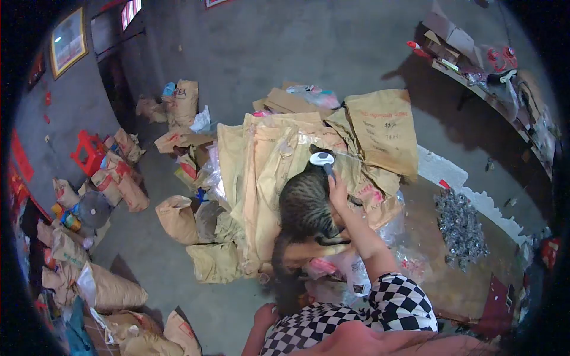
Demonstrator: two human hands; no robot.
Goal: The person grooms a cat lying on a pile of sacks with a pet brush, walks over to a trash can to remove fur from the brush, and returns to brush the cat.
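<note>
Checkered clothing (404, 299), cat (304, 204) on flattened sacks (256, 190), grey wall (249, 56)

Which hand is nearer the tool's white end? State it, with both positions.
Right. The right hand grips the dark handle just below the tool's white end; the left hand is far off, low beside the checkered clothing.

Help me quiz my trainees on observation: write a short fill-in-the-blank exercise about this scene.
1. The right hand holds a tool whose rounded head is white and ____.
2. The striped animal beneath the tool is a ____.
3. The checkered sleeve is black and ____.
4. The plastic stool on the picture's left side is ____.

Missing words: black; cat; white; red.
</note>
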